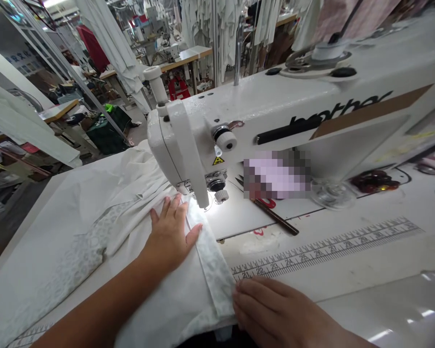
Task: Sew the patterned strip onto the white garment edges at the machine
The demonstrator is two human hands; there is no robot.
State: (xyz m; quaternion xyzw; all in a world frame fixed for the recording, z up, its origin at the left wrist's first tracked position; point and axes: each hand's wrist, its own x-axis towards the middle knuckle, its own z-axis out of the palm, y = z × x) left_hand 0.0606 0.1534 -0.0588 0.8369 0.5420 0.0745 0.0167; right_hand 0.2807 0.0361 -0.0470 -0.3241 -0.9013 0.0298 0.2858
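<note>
White fabric [145, 309] with a pale green patterned band [213, 261] along its right edge lies under the head of a white sewing machine [188, 145]. My left hand [170, 232] rests flat on the cloth just left of the lit needle area, fingers spread. Near the front edge my right hand [275, 309] has its fingers together at the lower corner of the band. The fingertips curl over the cloth edge there, and the thumb is hidden. More of the patterned cloth [90, 246] spreads out in folds to the left.
Thin-bladed scissors or snips with a dark handle [275, 217] lie on the machine bed beside a blurred-out item [279, 174]. A printed ruler scale [326, 251] runs along the table. Hanging garments [108, 43] and other sewing stations [174, 58] stand behind.
</note>
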